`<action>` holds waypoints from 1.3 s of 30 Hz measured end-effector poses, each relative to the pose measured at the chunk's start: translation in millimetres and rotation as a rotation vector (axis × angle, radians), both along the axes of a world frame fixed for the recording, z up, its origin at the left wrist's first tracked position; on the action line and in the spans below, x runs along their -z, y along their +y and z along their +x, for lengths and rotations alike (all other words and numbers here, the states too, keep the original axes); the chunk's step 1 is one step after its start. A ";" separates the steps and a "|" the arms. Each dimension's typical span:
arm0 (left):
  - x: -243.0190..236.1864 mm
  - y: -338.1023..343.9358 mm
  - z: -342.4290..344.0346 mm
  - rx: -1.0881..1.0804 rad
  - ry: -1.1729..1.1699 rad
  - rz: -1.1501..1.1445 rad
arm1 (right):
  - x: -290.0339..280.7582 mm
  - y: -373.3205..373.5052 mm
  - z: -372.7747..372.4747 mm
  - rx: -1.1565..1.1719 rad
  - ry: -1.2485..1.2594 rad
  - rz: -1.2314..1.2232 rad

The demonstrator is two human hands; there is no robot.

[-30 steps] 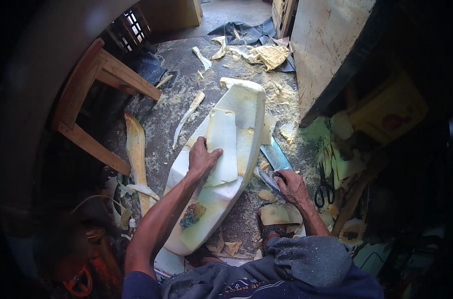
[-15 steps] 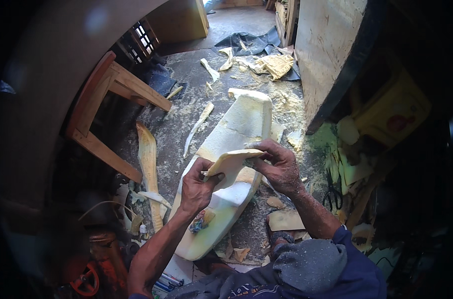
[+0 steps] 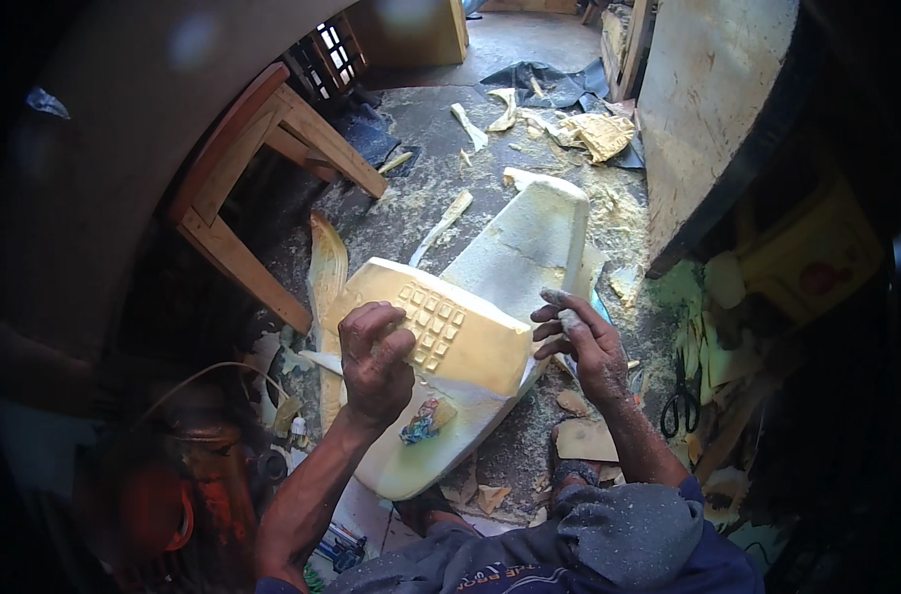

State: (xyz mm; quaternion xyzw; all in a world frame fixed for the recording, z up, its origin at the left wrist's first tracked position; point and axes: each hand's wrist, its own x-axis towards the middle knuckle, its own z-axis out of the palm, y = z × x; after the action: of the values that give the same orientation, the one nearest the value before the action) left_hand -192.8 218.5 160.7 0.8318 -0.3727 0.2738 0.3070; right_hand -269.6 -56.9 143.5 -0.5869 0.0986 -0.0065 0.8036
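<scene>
A long, pale foam seat pad [image 3: 525, 230] lies lengthwise on the floor before me. Across its middle rests a yellowish foam piece [image 3: 485, 346], with a grid of raised squares facing up. My left hand [image 3: 376, 361] is over this piece's left part, fingers curled in; whether they pinch anything is hidden. By the piece's right end is my right hand [image 3: 584, 346], open, its fingers apart and whitened at the tips. A crumpled colourful wad [image 3: 426, 421] sits on the near part of the seat pad.
A wooden stool [image 3: 243, 198] lies tipped over at the left. Foam offcuts [image 3: 601, 136] and crumbs litter the dark floor. Black-handled scissors [image 3: 680, 408] lie at the right, below a pale upright panel [image 3: 713, 119]. A reddish metal cylinder [image 3: 213, 475] stands at lower left.
The foam piece, held bent up between both hands before, now lies flatter across the seat pad with its grid showing. My right hand has come off it, and my left fingers have curled.
</scene>
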 end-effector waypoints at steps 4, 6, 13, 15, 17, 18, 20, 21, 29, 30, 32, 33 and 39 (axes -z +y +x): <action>-1.2 -1.0 -8.2 0.023 -0.122 0.056 | 6.0 2.9 2.4 -0.215 -0.053 -0.162; -0.2 -4.8 -11.1 0.061 -0.118 0.107 | 12.0 0.1 2.4 -0.297 0.044 -0.223; 45.1 32.3 -7.8 -0.245 0.136 0.096 | 52.0 -49.2 -34.1 0.073 -0.016 0.009; 74.4 65.6 -3.1 -0.394 0.329 0.080 | 69.4 -70.0 -56.0 0.199 -0.047 0.021; 106.2 106.6 3.9 -0.575 0.597 0.094 | 87.6 -88.9 -81.4 0.403 0.062 0.162; 123.0 125.8 7.2 -0.656 0.647 0.119 | 96.4 -96.9 -94.4 0.553 0.101 0.225; 157.7 157.7 13.7 -0.821 0.788 0.136 | 112.6 -108.6 -119.3 0.755 0.077 0.341; 174.7 170.5 16.8 -0.896 0.863 0.121 | 119.7 -112.2 -130.3 0.892 0.199 0.398; 236.8 230.5 42.1 -0.960 1.381 -0.114 | 137.2 -94.0 -156.0 0.317 0.594 -0.247; 227.0 232.8 48.0 -0.790 1.454 -0.399 | 134.4 -88.6 -150.8 0.234 0.552 -0.298; 193.6 230.7 58.9 -0.714 1.225 -0.362 | 126.1 -77.3 -136.3 0.116 0.446 -0.331; 170.8 227.3 64.0 -0.646 1.144 -0.433 | 120.4 -71.5 -127.5 0.096 0.514 -0.379; 32.8 163.2 79.9 -0.409 0.918 -0.334 | 72.1 -33.0 -56.0 -0.080 0.469 -0.504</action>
State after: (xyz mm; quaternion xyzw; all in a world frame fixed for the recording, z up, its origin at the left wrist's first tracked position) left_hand -112.9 381.7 127.8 0.8614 0.0187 -0.0087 0.5075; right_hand -325.6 -89.9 71.4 -0.7558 0.2527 0.1360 0.5886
